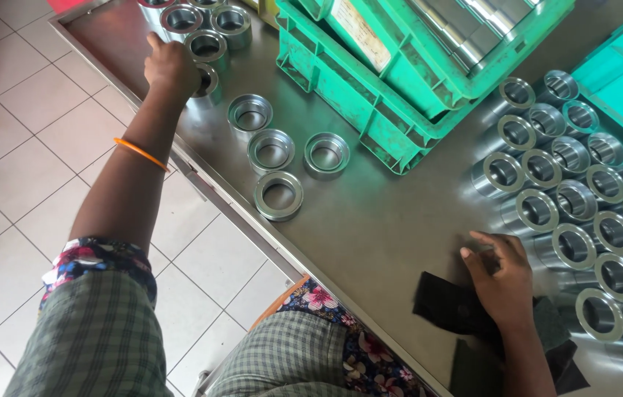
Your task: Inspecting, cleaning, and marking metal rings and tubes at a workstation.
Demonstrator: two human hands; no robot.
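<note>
Gripping, seemingly, a metal ring (207, 81): left hand (172, 68).

green crates (341, 88), silver rings (279, 195), orange bangle (141, 154)

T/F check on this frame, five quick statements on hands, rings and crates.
1. The left hand is on a metal ring at the far end of the table. True.
2. The right hand holds a ring in the air. False: it rests flat on the steel table by a dark cloth.
3. The stacked crates are green. True.
4. The left wrist is bare. False: it wears an orange bangle.
5. All rings sit in one group. False: a cluster of rings lies right, others left.
</note>
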